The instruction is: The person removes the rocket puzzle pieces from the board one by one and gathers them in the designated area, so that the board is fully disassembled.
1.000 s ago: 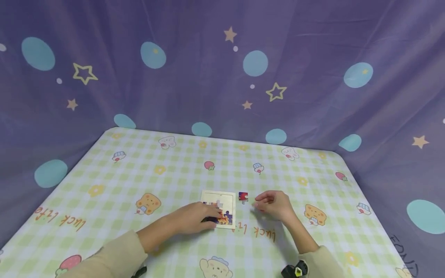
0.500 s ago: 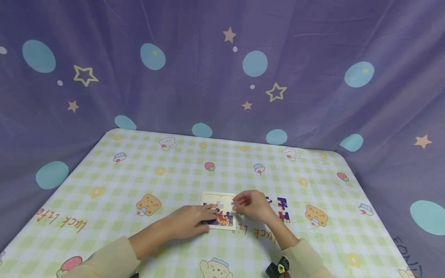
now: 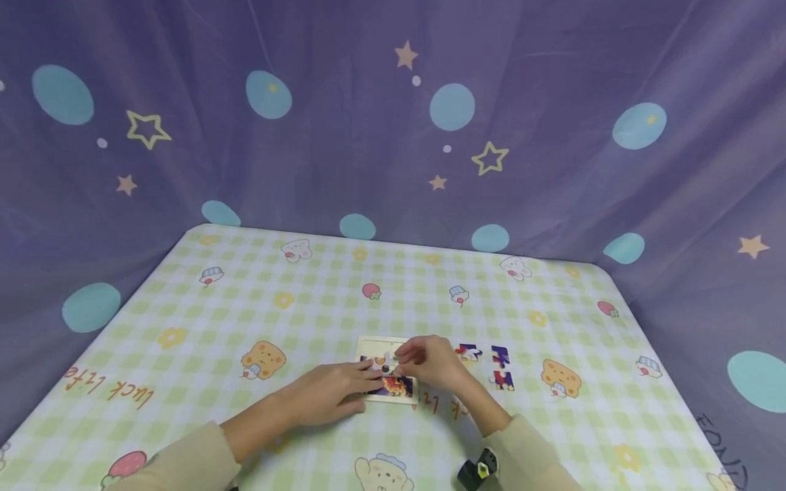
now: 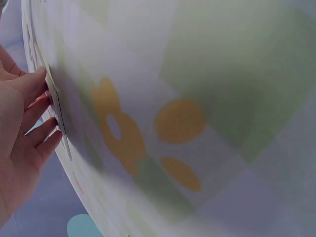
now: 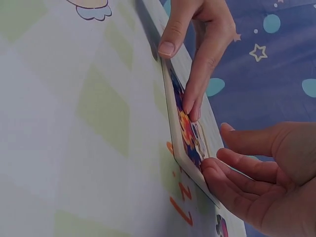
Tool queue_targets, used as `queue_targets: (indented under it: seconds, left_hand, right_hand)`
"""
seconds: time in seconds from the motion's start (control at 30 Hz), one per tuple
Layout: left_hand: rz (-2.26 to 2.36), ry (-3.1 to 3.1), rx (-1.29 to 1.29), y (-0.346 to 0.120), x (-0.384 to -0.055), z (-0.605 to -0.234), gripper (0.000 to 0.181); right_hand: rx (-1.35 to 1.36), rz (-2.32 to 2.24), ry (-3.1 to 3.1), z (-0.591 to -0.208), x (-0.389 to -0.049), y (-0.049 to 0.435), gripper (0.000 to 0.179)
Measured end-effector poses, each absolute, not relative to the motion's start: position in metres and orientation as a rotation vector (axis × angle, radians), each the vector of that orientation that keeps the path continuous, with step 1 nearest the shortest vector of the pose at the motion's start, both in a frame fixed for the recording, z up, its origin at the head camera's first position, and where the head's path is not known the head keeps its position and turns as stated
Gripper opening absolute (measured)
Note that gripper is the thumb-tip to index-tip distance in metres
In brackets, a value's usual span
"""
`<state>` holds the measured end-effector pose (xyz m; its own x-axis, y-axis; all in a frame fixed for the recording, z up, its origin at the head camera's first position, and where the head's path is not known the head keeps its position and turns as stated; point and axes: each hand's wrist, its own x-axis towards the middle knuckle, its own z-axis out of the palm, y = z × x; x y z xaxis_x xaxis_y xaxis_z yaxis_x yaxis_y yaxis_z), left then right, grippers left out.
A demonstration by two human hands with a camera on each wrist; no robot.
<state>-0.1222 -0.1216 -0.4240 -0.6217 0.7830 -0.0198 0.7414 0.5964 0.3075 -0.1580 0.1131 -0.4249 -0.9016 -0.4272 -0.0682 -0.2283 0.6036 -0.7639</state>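
Observation:
A small jigsaw puzzle in a pale tray (image 3: 390, 397) lies on the table, its lower part filled with purple and orange pieces (image 5: 185, 121). My left hand (image 3: 328, 393) rests over its left side, with extended fingertips on the pieces and the thumb at the near edge. My right hand (image 3: 434, 361) reaches the right side of the tray. In the right wrist view its fingertips touch the puzzle near the tray's edge, while the thumb stands apart from them. No piece shows between those fingers. The right hand hides the tray's upper right part.
Right of the right hand lie loose jigsaw pieces: a red and white one (image 3: 469, 352), a purple one (image 3: 500, 355) and a red and purple one (image 3: 503, 380). A checked tablecloth (image 3: 319, 286) covers the table, and a purple curtain (image 3: 368, 150) hangs behind.
My right hand has moved left onto the tray, uncovering the loose pieces on the right. The red piece beside the tray is out of sight. My left hand has shifted slightly left.

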Motion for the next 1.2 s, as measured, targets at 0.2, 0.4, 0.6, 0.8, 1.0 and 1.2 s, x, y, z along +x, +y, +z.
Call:
queue_targets:
  seconds: [0.2, 0.4, 0.6, 0.8, 1.0, 1.2]
  left_hand:
    - [0.438, 2.634, 1.234, -0.122, -0.123, -0.42, 0.042]
    - [0.462, 2.62, 1.221, -0.122, -0.123, -0.418, 0.041]
    - [0.453, 2.624, 1.228, -0.121, -0.124, -0.415, 0.041]
    - [0.449, 2.62, 1.234, -0.12, -0.123, -0.416, 0.041]
    - [0.452, 2.615, 1.222, -0.12, -0.123, -0.42, 0.04]
    - [0.449, 2.617, 1.209, -0.12, -0.123, -0.421, 0.04]
  right_hand:
    - [-0.575, -1.124, 2.574, -0.423, -0.16, 0.107, 0.02]
    - [-0.592, -1.056, 2.538, -0.418, -0.164, 0.105, 0.023]
    - [-0.525, -1.032, 2.538, -0.414, -0.169, 0.103, 0.017]
    - [-0.421, -1.026, 2.582, -0.415, -0.171, 0.097, 0.01]
    - [-0.331, -1.072, 2.574, -0.417, -0.169, 0.094, 0.009]
    - [-0.304, -1.152, 2.552, -0.419, -0.169, 0.093, 0.007]
